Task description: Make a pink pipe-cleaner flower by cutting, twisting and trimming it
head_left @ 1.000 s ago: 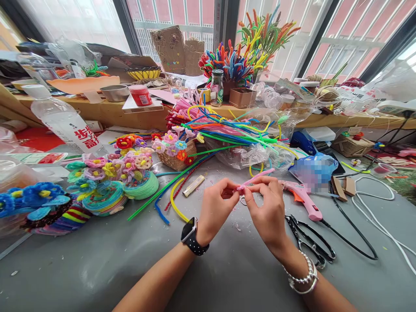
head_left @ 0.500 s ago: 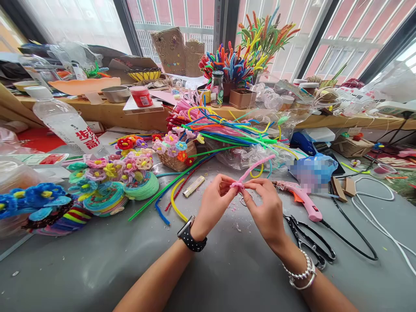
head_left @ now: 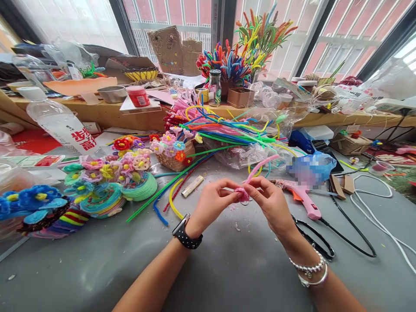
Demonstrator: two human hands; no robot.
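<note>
A pink pipe cleaner (head_left: 260,165) is bent into a small looped clump at its lower end, and its free end sticks up to the right. My left hand (head_left: 216,200), with a black dotted watch strap at the wrist, pinches the looped clump between thumb and fingers. Closed on the straight part just above the clump is my right hand (head_left: 269,203), which wears silver bracelets. Both hands hover over the grey table (head_left: 227,268). To the right lie a pink glue gun (head_left: 305,200) and black-handled scissors (head_left: 315,238), partly covered by my right forearm.
Several pipe-cleaner flowers stand on coiled pots (head_left: 139,186) at left, near a tilted water bottle (head_left: 61,123). A flower basket (head_left: 172,160) sits before a heap of loose pipe cleaners (head_left: 224,125). A small pale stick-shaped object (head_left: 192,186) lies left of my hands. White cable (head_left: 373,212) curls at right.
The pink clump has turned between my fingers and shows more of its loops. My right hand has shifted slightly right and lower, covering more of the scissors. The view has moved a little.
</note>
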